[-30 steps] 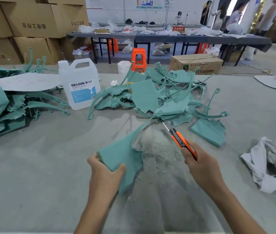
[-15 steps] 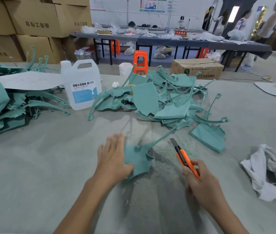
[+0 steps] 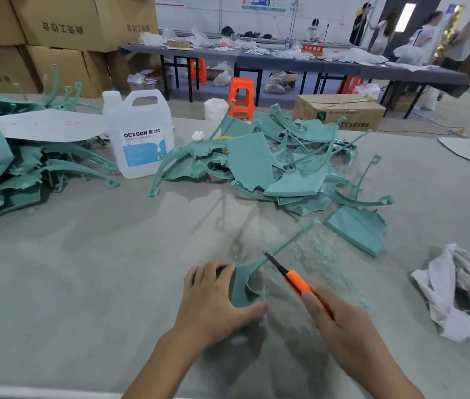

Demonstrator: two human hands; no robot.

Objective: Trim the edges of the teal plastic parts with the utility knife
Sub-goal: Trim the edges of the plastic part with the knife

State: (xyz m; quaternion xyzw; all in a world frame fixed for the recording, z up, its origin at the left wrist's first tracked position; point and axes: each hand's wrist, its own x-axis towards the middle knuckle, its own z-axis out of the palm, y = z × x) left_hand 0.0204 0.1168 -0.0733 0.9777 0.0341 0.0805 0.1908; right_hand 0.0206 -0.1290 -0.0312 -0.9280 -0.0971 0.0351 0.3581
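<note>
Where the work lies: a grey desk (image 3: pixel 84 269), with the teal part (image 3: pixel 242 286) in hand at its near middle.
Piles: more teal parts heaped mid-desk (image 3: pixel 271 168) and at the left (image 3: pixel 3 168); which are already trimmed cannot be told.
Jug (image 3: pixel 138 139): white, its label reads "DEXCON"; the finer print is too small.
Rag (image 3: pixel 458 295): crumpled, at the right.
Left hand (image 3: pixel 213 298): fingers clenched over the part's top, thumb at its near edge, pinning it to the desk.
Right hand (image 3: pixel 343 326): fingers wrapped round the knife (image 3: pixel 294 280), forefinger along its orange handle.
Blade: its tip meets the part's thin arm near the body.
Doing it well: stroke away from the left hand, at a shallow angle and in light passes; the thin arm probably flexes, so grip close.
Shavings (image 3: pixel 323 260): teal crumbs beside the blade.
Far sign (image 3: pixel 312 48): red, reads "不合格区".
</note>
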